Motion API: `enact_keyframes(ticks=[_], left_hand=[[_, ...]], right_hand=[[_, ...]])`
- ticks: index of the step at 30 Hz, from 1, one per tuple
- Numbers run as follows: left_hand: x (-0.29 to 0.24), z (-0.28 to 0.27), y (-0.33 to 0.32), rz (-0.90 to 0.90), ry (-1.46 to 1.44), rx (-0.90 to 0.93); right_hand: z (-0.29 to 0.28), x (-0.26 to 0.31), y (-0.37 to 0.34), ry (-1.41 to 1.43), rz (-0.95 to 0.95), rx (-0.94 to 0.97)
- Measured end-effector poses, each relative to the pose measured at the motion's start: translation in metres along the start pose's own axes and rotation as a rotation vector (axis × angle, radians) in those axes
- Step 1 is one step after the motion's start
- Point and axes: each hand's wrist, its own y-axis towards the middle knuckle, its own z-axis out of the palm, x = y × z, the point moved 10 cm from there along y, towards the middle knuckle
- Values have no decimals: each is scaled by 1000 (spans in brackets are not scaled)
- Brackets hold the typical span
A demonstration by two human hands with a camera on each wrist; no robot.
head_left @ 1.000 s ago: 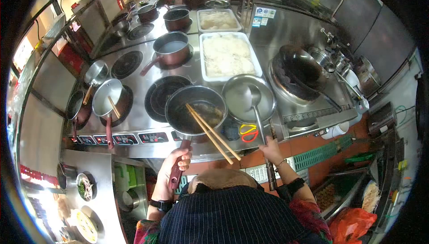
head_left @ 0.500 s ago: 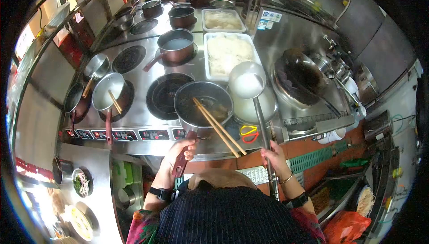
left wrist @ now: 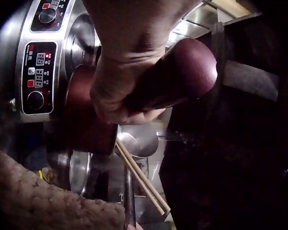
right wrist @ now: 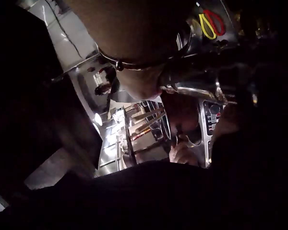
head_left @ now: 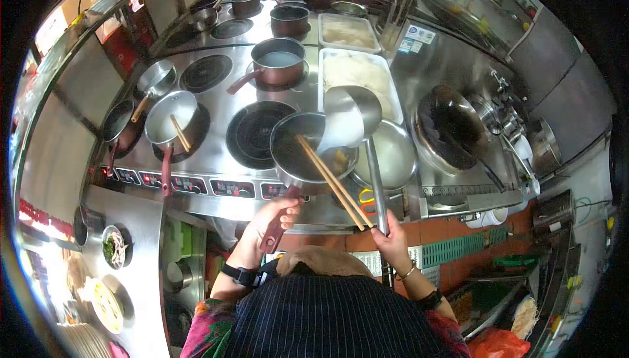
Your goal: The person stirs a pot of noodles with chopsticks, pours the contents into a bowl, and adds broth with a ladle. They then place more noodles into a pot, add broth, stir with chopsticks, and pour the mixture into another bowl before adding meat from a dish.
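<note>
Fingers of the left hand (head_left: 270,219) are clasping the saucepan (head_left: 284,151) handle, those of the right hand (head_left: 393,243) gripping the ladle (head_left: 378,182) mid-shaft (likely stiff, bowl-heavy, best held there), its bowl hanging tilted over the saucepan's rim.

Head view bright, fisheye-curved, glare whitening the left counter (head_left: 145,302); 2 wrist views dim, heavily shadowed.
</note>
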Motion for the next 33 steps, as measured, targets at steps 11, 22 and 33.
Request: enact_keyframes(ticks=[11, 22, 33], left_hand=[[10, 0, 2, 11, -32, 34], [32, 0, -50, 172, -101, -167], [80, -44, -148, 446, -270, -171]], right_hand=[[-9, -34, -9, 547, 277, 102], [-34, -102, -11, 646, 485, -58], [26, -146, 31, 787, 579, 267]])
